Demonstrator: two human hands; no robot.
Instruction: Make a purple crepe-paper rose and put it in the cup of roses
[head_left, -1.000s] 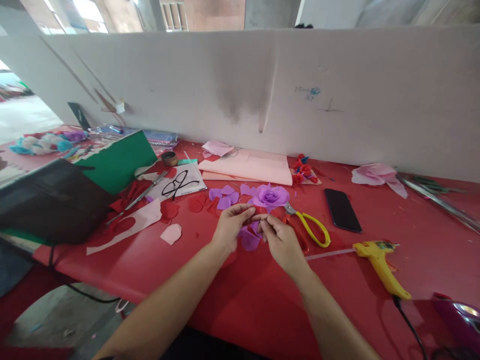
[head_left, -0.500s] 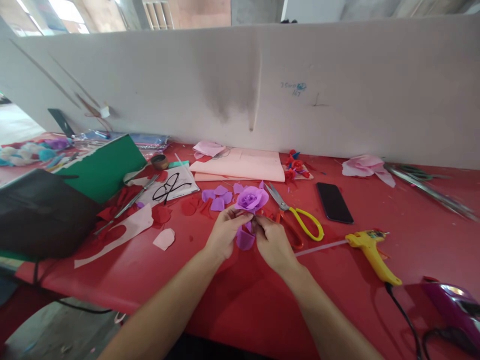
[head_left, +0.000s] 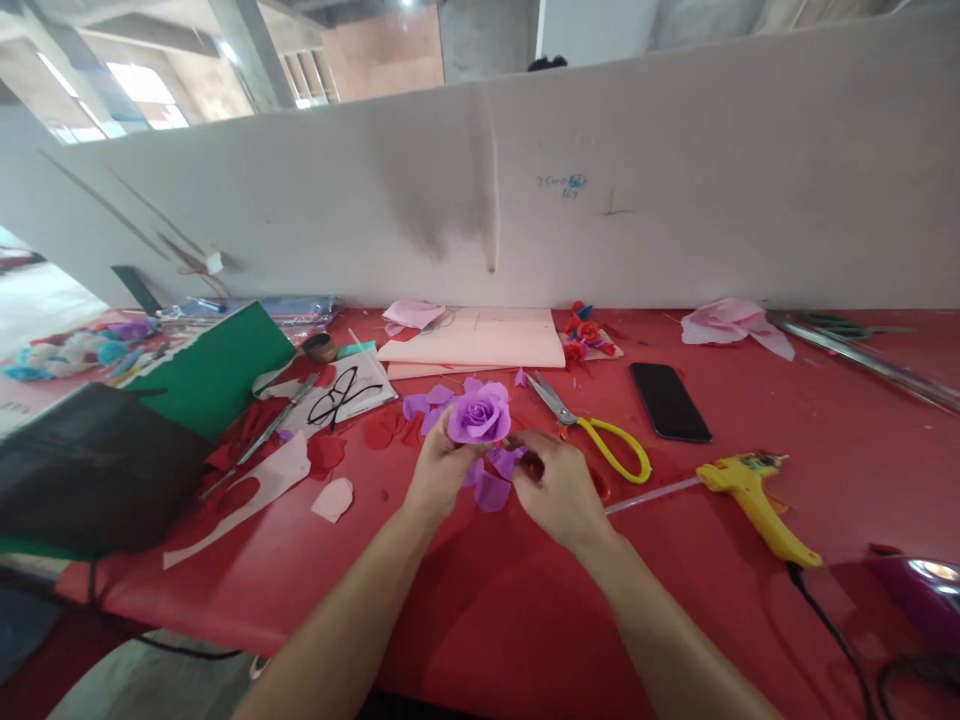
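A purple paper rose (head_left: 478,414) faces up over the middle of the red table, its layered petals curling round the centre. My left hand (head_left: 436,468) grips it from below, with the thumb under the bloom. Just right of the rose is my right hand (head_left: 559,488), its fingers curled together near the flower's underside; whatever they pinch, if anything, is hidden. Loose purple petals (head_left: 492,492) lie on the table between my hands, and more purple petals (head_left: 429,402) are behind the left one. Yellow-handled scissors (head_left: 621,458) rest right of the rose, blades partly apart.
Further right are a black phone (head_left: 671,402) and a yellow glue gun (head_left: 757,505) with its cord trailing forward. Pink paper sheets (head_left: 480,340) lie at the back beneath the white partition (head_left: 675,220). Leftward are glasses (head_left: 343,397), paper scraps (head_left: 281,470) and a black bag (head_left: 97,465).
The rose has shifted left and tilted toward me in my left hand. My right hand has drawn slightly away from the bloom. The whole view has shifted a little.
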